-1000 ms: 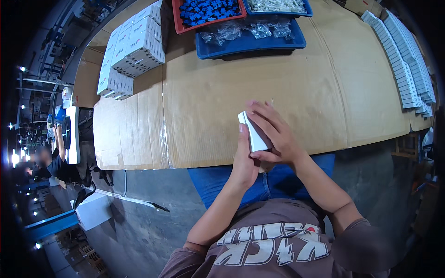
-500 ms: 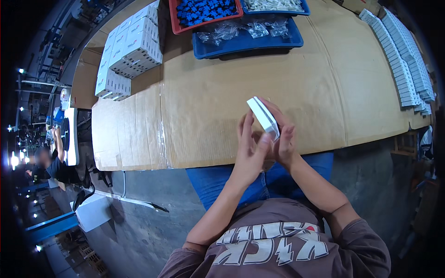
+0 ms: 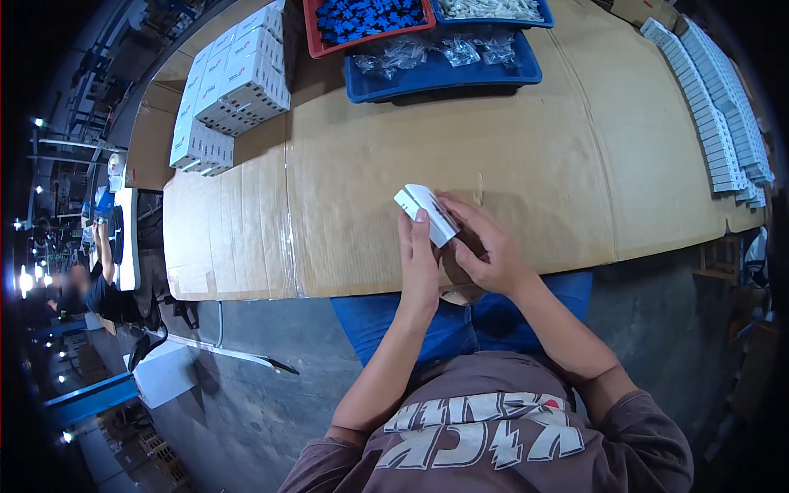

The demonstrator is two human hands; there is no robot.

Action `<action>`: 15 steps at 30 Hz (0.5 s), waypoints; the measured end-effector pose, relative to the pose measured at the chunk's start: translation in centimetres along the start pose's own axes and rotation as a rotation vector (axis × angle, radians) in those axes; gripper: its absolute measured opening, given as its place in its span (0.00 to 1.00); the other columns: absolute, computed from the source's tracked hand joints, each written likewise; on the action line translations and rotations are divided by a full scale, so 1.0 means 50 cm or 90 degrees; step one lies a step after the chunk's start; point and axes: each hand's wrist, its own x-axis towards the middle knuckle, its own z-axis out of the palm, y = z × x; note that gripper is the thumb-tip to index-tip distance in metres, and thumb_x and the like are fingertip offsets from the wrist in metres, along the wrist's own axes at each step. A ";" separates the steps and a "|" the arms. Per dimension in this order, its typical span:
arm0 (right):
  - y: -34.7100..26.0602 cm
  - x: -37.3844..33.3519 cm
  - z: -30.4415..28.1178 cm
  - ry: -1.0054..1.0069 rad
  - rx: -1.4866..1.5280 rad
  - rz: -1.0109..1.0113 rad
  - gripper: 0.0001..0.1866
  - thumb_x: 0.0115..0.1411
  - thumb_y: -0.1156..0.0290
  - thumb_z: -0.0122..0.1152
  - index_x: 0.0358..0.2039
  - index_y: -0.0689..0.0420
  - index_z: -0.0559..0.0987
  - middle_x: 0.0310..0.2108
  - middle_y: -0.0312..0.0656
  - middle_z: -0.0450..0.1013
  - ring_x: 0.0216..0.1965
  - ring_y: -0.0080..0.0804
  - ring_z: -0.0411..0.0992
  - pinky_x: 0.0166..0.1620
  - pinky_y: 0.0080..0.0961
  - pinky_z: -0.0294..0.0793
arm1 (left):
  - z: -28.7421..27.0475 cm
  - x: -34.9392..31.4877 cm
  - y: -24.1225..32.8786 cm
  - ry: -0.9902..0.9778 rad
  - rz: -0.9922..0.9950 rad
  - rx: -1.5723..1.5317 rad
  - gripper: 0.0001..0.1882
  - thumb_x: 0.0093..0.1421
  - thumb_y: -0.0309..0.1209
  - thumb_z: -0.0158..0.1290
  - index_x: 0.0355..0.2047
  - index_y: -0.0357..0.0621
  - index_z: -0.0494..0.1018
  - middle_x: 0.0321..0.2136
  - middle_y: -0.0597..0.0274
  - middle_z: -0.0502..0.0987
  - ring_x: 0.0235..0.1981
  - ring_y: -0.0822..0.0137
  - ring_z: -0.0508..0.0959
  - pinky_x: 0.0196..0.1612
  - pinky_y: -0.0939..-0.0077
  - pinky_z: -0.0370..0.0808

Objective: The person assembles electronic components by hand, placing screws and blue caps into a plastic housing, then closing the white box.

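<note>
Over the cardboard [image 3: 370,164], both hands [image 3: 419,275] [image 3: 495,255] grip a white box [image 3: 436,222] (now farther left).

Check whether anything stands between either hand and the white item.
Nothing visible does: the left hand holds the white item directly, and the right hand is close at its right side, exact contact unclear.

White box [image 3: 436,223], tan cardboard [image 3: 362,181]
</note>
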 end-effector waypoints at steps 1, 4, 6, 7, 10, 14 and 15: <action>0.007 0.000 0.000 0.002 -0.002 -0.001 0.30 0.61 0.75 0.58 0.65 0.67 0.71 0.66 0.55 0.69 0.64 0.51 0.70 0.66 0.38 0.69 | 0.007 -0.002 0.003 -0.003 0.000 0.000 0.30 0.77 0.52 0.42 0.69 0.47 0.59 0.55 0.63 0.73 0.53 0.72 0.76 0.54 0.74 0.75; 0.034 0.000 0.003 0.008 -0.092 -0.081 0.28 0.62 0.77 0.59 0.63 0.67 0.72 0.64 0.55 0.71 0.61 0.51 0.72 0.64 0.39 0.71 | 0.021 -0.010 0.008 -0.008 0.006 0.062 0.31 0.78 0.48 0.42 0.73 0.45 0.54 0.57 0.60 0.69 0.54 0.69 0.72 0.57 0.70 0.73; 0.037 0.001 0.010 0.028 -0.166 -0.119 0.25 0.64 0.79 0.57 0.62 0.68 0.73 0.60 0.56 0.74 0.58 0.52 0.75 0.61 0.40 0.75 | 0.020 -0.009 0.004 -0.007 -0.001 0.087 0.30 0.78 0.48 0.41 0.72 0.44 0.56 0.55 0.61 0.71 0.51 0.71 0.73 0.54 0.72 0.74; 0.038 0.001 0.014 0.030 -0.168 -0.117 0.25 0.64 0.79 0.57 0.62 0.68 0.73 0.60 0.56 0.74 0.58 0.52 0.75 0.61 0.40 0.75 | 0.024 -0.010 0.002 -0.010 -0.002 0.087 0.30 0.78 0.48 0.41 0.72 0.44 0.56 0.55 0.61 0.71 0.51 0.71 0.73 0.54 0.72 0.74; 0.035 0.005 0.020 0.071 -0.221 -0.173 0.22 0.65 0.80 0.55 0.60 0.70 0.74 0.58 0.56 0.76 0.55 0.52 0.78 0.58 0.41 0.78 | 0.033 -0.014 0.000 0.010 0.016 0.086 0.29 0.79 0.46 0.41 0.71 0.41 0.57 0.52 0.61 0.71 0.50 0.72 0.73 0.54 0.74 0.74; 0.020 0.005 0.016 0.091 -0.211 -0.171 0.20 0.67 0.80 0.54 0.58 0.70 0.75 0.55 0.56 0.78 0.53 0.52 0.80 0.54 0.40 0.81 | 0.048 -0.021 -0.002 0.000 0.021 0.068 0.29 0.80 0.45 0.39 0.71 0.39 0.56 0.53 0.59 0.71 0.52 0.72 0.72 0.55 0.74 0.73; 0.019 0.002 0.016 0.097 -0.217 -0.168 0.19 0.67 0.80 0.54 0.58 0.70 0.76 0.55 0.56 0.78 0.52 0.52 0.80 0.54 0.40 0.81 | 0.057 -0.028 -0.003 0.016 0.024 0.053 0.28 0.80 0.45 0.39 0.70 0.38 0.57 0.53 0.59 0.71 0.52 0.72 0.72 0.56 0.74 0.73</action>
